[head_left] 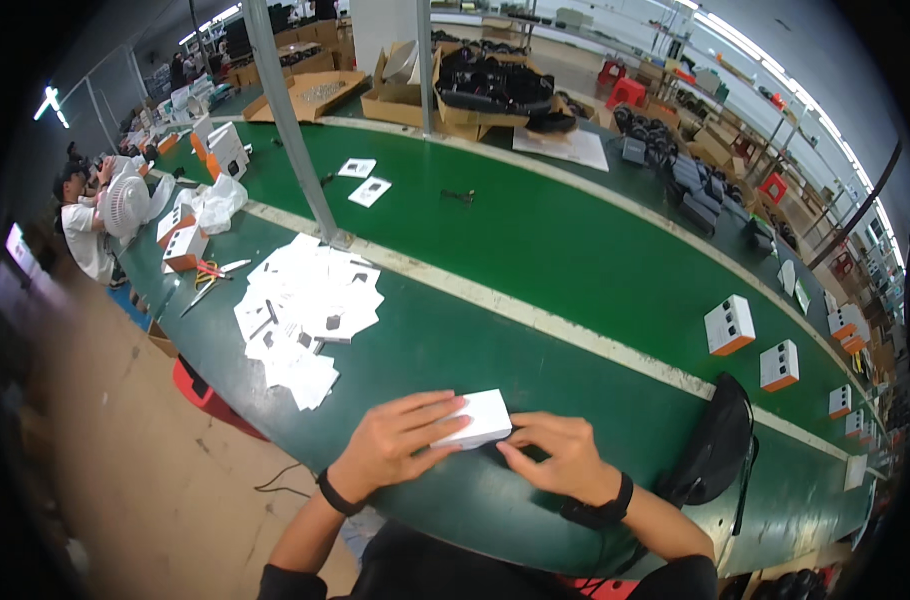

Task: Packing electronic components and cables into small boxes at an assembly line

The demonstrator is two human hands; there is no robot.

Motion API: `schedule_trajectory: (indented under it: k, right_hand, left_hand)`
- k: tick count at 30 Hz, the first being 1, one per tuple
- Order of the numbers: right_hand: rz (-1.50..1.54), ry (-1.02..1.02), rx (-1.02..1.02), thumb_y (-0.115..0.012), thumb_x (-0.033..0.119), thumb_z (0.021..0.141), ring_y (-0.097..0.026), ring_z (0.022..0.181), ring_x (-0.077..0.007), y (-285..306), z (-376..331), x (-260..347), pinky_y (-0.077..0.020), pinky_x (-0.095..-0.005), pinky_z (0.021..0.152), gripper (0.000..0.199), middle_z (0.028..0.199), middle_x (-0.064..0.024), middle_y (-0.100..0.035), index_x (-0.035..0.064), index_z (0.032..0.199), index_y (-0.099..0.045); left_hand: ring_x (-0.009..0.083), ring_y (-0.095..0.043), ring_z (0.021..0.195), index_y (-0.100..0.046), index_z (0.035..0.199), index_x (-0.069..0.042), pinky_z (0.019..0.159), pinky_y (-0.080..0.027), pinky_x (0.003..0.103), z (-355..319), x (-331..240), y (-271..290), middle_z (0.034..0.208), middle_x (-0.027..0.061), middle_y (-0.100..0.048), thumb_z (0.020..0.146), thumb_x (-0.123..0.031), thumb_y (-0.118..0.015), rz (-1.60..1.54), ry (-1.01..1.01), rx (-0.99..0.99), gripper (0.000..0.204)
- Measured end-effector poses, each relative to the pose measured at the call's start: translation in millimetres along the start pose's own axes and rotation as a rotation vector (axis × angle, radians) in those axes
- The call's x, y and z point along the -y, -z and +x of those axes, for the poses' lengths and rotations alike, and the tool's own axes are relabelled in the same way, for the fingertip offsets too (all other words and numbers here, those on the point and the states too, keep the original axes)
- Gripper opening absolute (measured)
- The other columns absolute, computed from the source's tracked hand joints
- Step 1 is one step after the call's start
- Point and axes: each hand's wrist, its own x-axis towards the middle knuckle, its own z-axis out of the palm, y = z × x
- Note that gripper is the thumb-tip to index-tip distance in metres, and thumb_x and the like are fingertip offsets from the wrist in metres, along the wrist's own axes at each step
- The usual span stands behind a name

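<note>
presently, left hand (400,440) holds a small white rectangular box (487,415) over the near green tabletop (595,390); right hand (565,455), narrowly parted, seemingly works its right end, pinch unclear. next probably calls for steadiness.

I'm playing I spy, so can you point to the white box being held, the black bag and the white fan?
White box (488,412): head view, on its top face.
Black bag (713,450): head view, on its broad side.
White fan (127,201): head view, on its round grille.
</note>
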Motion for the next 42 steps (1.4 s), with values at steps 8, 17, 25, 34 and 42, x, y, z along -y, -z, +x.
schedule_trajectory:
  k: [8,17,25,34,42]
  right_hand:
    - [-0.039,0.155,0.074,-0.087,0.016,0.092,-0.073,0.084,-0.0212,-10.9,14.8,-19.1,-0.0644,-0.0342,0.071,0.043,0.131,-0.0120,-0.072,0.0089,0.133,-0.078]
    - [-0.402,0.260,0.133,-0.081,0.017,0.094,-0.071,0.095,-0.0222,-6.2,8.1,-7.0,-0.0643,-0.0335,0.074,0.038,0.140,-0.0117,-0.070,0.0075,0.131,-0.077]
    - [-0.316,0.239,0.227,-0.078,0.016,0.095,-0.064,0.125,-0.0292,-2.9,7.6,-9.0,-0.0658,-0.0366,0.088,0.046,0.152,-0.0131,-0.062,0.0043,0.139,-0.070]
    - [-0.133,0.121,0.169,-0.085,0.022,0.091,-0.058,0.137,-0.0465,-16.3,16.0,-23.9,-0.0572,-0.0489,0.110,0.077,0.162,-0.0241,-0.047,0.0144,0.162,-0.054]
    - [-0.364,-0.250,-0.251,-0.083,0.029,0.094,-0.072,0.102,-0.0401,41.2,55.4,-108.8,-0.0616,-0.0444,0.087,0.064,0.140,-0.0243,-0.061,0.0187,0.154,-0.064]
  left_hand:
    - [0.0344,-0.069,0.132,-0.081,0.131,-0.015,0.106,-0.061,0.043,2.6,3.3,10.4,0.139,0.0063,-0.076,0.087,-0.009,-0.085,-0.120,0.084,0.083,0.045]
    - [0.0360,-0.069,0.132,-0.079,0.132,-0.017,0.096,-0.065,0.043,-5.8,1.1,8.6,0.143,0.0047,-0.074,0.088,-0.007,-0.077,0.136,-0.041,0.132,0.046]
    - [0.0331,-0.070,0.132,-0.076,0.137,-0.022,0.090,-0.067,0.039,-4.1,9.7,10.5,0.146,0.0006,-0.071,0.087,-0.016,-0.086,0.257,-0.143,0.191,0.051]
    - [0.0385,-0.058,0.146,-0.072,0.142,-0.016,0.101,-0.063,0.042,1.2,10.5,3.7,0.156,0.0089,-0.064,0.091,-0.019,-0.084,0.295,-0.133,0.237,0.053]
    - [0.0399,-0.076,0.112,-0.075,0.133,-0.003,0.097,-0.060,0.045,167.9,155.1,29.6,0.120,0.0211,-0.080,0.106,-0.038,-0.068,0.051,0.226,0.190,0.044]
